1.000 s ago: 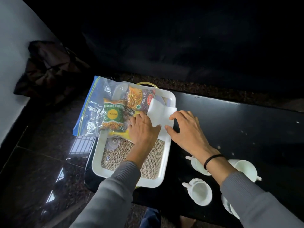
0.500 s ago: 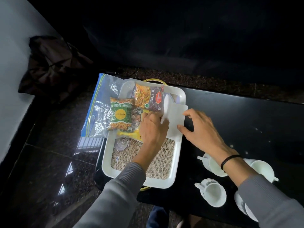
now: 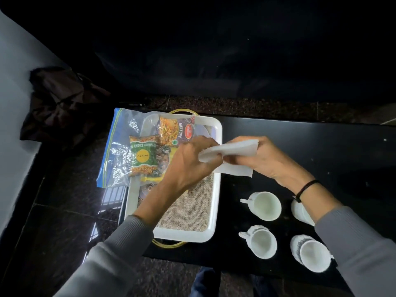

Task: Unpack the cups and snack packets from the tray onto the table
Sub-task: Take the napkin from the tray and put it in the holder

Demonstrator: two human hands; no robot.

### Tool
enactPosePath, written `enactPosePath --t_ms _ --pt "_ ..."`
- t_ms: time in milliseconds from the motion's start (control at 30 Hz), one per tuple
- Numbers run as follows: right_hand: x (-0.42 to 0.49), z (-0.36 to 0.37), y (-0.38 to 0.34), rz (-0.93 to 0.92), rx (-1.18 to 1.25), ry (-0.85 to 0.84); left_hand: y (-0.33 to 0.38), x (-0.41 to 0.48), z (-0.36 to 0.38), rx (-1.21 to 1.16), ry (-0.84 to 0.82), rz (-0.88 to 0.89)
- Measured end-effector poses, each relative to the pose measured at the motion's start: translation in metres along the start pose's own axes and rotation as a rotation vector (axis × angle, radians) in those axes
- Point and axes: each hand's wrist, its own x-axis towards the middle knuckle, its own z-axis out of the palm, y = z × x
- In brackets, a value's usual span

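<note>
A white tray (image 3: 216, 202) with a burlap liner sits at the left end of the black table (image 3: 300, 146). In its far half lie a clear zip bag (image 3: 120, 151), a green snack packet (image 3: 144, 156), a purple mixture packet (image 3: 177, 130) and a yellow packet (image 3: 166, 159) partly under my left hand. Both hands hold a white paper napkin (image 3: 233, 150) above the tray's right rim: my left hand (image 3: 188, 163) pinches its left end, my right hand (image 3: 263, 159) grips its right end. Several white cups (image 3: 264, 205) stand on the table to the right.
A small round glass piece (image 3: 147, 188) lies in the tray near my left wrist. A dark crumpled bag (image 3: 62, 103) rests on the floor at the left, beside a pale wall. Gold tray handles show at both ends. Dark stone floor surrounds the table.
The napkin lay flat on the tray's right edge under my fingers; both hands have since gripped it and lifted it off the tray, folding it between them.
</note>
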Motion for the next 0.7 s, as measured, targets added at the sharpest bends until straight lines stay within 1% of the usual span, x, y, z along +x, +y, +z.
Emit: enactPosePath --t_ms 33,133,167,200,333,467,567,633,700 --pt "-0.007 -0.006 0.004 0.001 0.071 0.017 0.005 0.0 0.005 -0.137 0.003 -0.092" --pt "-0.031 -0.027 0.019 0.067 0.205 0.074 0.02 -0.004 0.027 -0.685 -0.018 -0.358" --pt "-0.04 -0.036 0.024 0.085 0.244 0.075 0.026 -0.006 0.036 -0.793 -0.034 -0.414" --pt "-0.049 -0.044 0.028 0.104 0.288 0.078 0.033 -0.008 0.045 -0.833 -0.054 -0.459" --pt "-0.084 -0.074 0.044 0.187 0.433 0.141 0.058 -0.015 0.079 -0.855 -0.093 -0.57" --pt "-0.12 -0.105 0.064 0.196 0.563 0.162 0.093 -0.012 0.11 -0.797 -0.167 -0.572" --pt "-0.142 -0.127 0.077 0.217 0.633 0.238 0.119 -0.004 0.129 -0.75 -0.189 -0.579" --pt "-0.157 -0.143 0.085 0.223 0.664 0.295 0.136 0.003 0.143 -0.729 -0.252 -0.603" --pt "-0.177 -0.168 0.094 0.241 0.668 0.431 0.159 0.012 0.165 -0.662 -0.323 -0.615"
